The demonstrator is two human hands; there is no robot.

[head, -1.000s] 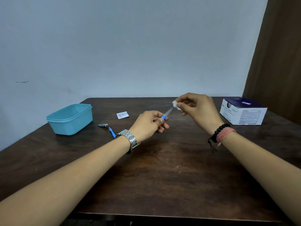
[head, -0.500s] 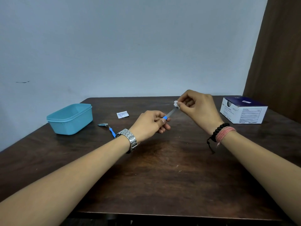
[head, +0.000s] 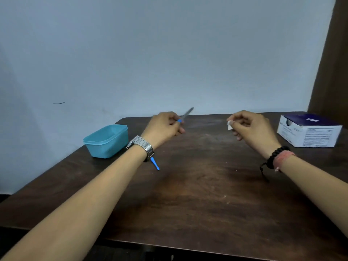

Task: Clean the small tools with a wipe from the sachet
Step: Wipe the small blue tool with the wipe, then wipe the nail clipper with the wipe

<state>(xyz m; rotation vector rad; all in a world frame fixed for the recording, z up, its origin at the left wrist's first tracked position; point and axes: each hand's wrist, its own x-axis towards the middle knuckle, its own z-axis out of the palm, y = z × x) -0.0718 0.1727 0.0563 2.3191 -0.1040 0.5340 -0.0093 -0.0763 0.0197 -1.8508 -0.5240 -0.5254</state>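
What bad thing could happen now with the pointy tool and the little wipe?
1. The left hand holds the thin metal tool only by its blue end, tip up in the air, so it might slip or poke.
2. The right hand pinches just a corner of the small wipe, so it could drop onto the table.
3. The left forearm lies over another blue-handled tool and could knock it.

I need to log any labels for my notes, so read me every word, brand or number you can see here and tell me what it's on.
White and dark blue cardboard box: rows of print on its white side, too small and blurred to read.
White label on the box's dark blue top: blurred, unreadable.
Silver metal wristwatch: no readable text.
Light blue plastic container: no visible text.
Nothing in view can be quoted.
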